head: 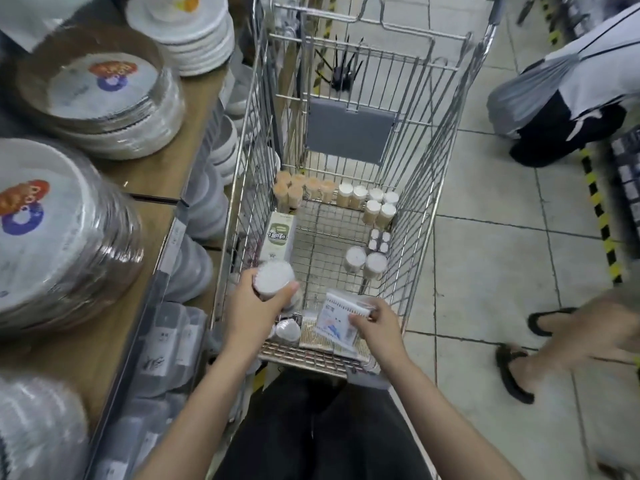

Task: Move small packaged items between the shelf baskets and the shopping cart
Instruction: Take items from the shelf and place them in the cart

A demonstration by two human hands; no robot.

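Left hand (254,299) fingers curl round a round tub (273,279); right hand (375,327) fingers pinch a flat packet (341,318) over the cart (415,188).

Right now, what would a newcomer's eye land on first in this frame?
The wire shopping cart fills the centre. Over its near end, the left hand grips a round clear container and the right hand pinches a flat packet. Wrapped plate stacks crowd the shelf on the left.
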